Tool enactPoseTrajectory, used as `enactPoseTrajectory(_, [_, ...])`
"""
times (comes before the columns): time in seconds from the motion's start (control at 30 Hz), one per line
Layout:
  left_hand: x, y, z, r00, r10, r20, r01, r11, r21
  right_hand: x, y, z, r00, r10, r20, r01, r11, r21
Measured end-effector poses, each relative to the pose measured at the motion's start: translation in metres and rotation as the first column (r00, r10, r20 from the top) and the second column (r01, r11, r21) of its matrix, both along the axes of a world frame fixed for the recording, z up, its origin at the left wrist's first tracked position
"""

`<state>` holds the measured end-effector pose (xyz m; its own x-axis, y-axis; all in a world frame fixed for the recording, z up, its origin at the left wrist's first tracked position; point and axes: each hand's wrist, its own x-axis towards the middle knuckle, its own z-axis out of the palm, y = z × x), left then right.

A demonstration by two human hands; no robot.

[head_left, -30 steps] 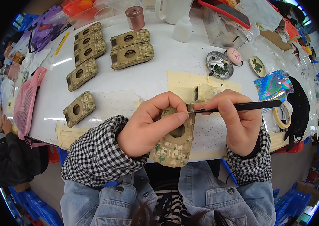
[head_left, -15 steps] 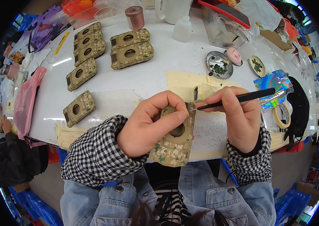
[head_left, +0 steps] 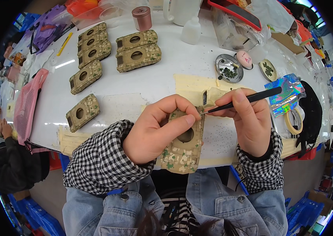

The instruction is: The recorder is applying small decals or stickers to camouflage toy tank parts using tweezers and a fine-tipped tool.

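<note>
Over the near edge of the white tabletop [head_left: 170, 63], a camouflaged model-tank hull [head_left: 179, 159] is clasped by the curled left hand [head_left: 156, 131]; black tweezers [head_left: 266, 93] are pinched in the right hand [head_left: 251, 126]. Probably light and stiff, the hull is best gripped by its sides.

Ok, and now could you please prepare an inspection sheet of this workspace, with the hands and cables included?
Surface: white table, with beige tape stuck on it.
Work pieces: one camouflage hull in hand; seven more hulls at far left; round dish of small dark green pieces.
Clutter: pink tin, white bottle, red-edged phone, purple bag.
Hands: left hand holds the hull; right hand grips black tweezers, tip near the left thumb.
Cables: one thin dark line, perhaps a cord, below the table edge; unclear.
Surroundings: another person's hands at left; blue crates below.
</note>
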<state>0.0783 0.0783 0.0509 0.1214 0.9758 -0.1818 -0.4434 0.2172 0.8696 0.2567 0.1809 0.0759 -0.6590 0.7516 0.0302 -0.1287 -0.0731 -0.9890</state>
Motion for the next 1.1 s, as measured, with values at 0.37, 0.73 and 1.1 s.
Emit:
enactPoseTrajectory(0.37, [0.0018,0.0009,0.0047,0.995,-0.068,-0.079,0.066,0.998,-0.022,0.0033,0.0002,0.0050,0.996,0.072,0.047,-0.080,0.973,0.214])
enactPoseTrajectory(0.73, [0.0022,0.0010,0.0023,0.996,-0.062,-0.065,0.062,0.998,0.007,0.0033,0.0008,0.0037,0.996,0.087,0.032,-0.092,0.977,0.194])
enactPoseTrajectory(1.1, [0.0019,0.0006,0.0051,0.995,-0.059,-0.082,0.062,0.998,0.026,0.0015,0.0013,0.0037,0.999,0.044,0.020,-0.046,0.996,0.082])
